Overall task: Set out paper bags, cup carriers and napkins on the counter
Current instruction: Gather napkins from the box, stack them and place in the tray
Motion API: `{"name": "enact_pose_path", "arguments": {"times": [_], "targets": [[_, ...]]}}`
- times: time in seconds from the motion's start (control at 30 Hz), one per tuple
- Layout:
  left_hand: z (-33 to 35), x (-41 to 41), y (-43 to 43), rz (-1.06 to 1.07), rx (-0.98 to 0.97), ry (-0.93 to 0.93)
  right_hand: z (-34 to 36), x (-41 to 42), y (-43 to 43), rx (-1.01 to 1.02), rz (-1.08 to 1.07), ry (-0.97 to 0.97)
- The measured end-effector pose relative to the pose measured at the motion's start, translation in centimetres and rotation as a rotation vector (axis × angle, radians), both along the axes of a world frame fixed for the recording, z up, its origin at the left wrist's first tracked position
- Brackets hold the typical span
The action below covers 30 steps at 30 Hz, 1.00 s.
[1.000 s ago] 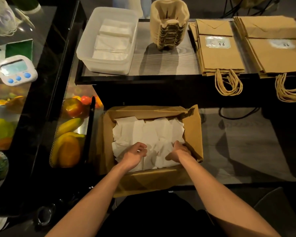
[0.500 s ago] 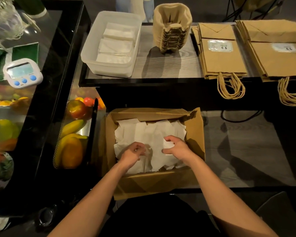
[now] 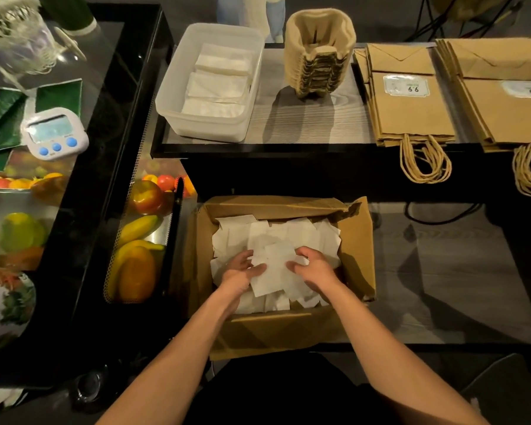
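Observation:
Loose white napkins (image 3: 288,234) fill an open cardboard box (image 3: 359,240) on the lower shelf in front of me. Both hands are inside it, gathering a small bunch of napkins (image 3: 273,268) between them. My left hand (image 3: 241,271) grips the bunch's left edge. On the right edge, my right hand (image 3: 314,268) holds the bunch with curled fingers. Up on the counter stand a clear plastic tub (image 3: 178,87) with folded napkins, a stack of pulp cup carriers (image 3: 319,53), and two piles of brown paper bags (image 3: 411,111) (image 3: 509,111).
A white digital timer (image 3: 54,133) lies on the black display case (image 3: 111,124) at my left, with fruit (image 3: 135,262) behind its glass. Bag handles (image 3: 423,164) hang over the counter's front edge. Grey shelf surface (image 3: 436,271) extends to the right of the box.
My hands have come together from the box's near side and lifted a bunch of napkins between them. The view has tilted slightly downward.

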<state>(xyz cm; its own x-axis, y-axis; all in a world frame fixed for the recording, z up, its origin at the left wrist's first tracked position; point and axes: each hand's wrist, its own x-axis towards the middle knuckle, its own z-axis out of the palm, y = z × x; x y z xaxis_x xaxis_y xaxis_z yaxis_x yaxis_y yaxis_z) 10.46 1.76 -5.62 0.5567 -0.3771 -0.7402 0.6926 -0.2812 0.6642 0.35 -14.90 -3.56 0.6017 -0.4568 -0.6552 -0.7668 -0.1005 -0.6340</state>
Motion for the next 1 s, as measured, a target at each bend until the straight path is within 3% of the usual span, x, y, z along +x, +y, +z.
{"name": "enact_pose_path", "arguments": {"times": [0.13,0.33,0.47,0.53,0.63,0.77,0.8,1.0], "targets": [[-0.7,0.2,0.1,0.005,0.061,-0.133,-0.1,-0.5,-0.2,-0.009,-0.077,-0.002],[-0.7,-0.1,-0.2,-0.197,0.321,-0.367,0.3,-0.8,-0.7,0.117,-0.062,-0.091],[1.0,-0.8,-0.8,-0.144,0.253,-0.59,0.7,-0.3,-0.2,0.146,-0.045,-0.168],[1.7,-1.0,-1.3,-0.102,0.194,-0.605,1.0,0.0,0.1,0.162,-0.045,-0.21],[2.3,-1.1,-1.9,-0.036,0.185,-0.443,1.5,0.4,0.3,0.228,-0.079,-0.291],[2.9,-0.8,-2.1,0.175,-0.139,0.226,1.4,0.7,0.6,0.308,-0.075,-0.326],[3.0,-0.7,-2.0,0.191,-0.205,0.312,1.4,0.8,0.6,0.296,-0.061,-0.315],[1.1,-0.2,-1.4,0.288,-0.085,0.189,1.0,0.3,0.5,0.092,-0.113,-0.208]]}}
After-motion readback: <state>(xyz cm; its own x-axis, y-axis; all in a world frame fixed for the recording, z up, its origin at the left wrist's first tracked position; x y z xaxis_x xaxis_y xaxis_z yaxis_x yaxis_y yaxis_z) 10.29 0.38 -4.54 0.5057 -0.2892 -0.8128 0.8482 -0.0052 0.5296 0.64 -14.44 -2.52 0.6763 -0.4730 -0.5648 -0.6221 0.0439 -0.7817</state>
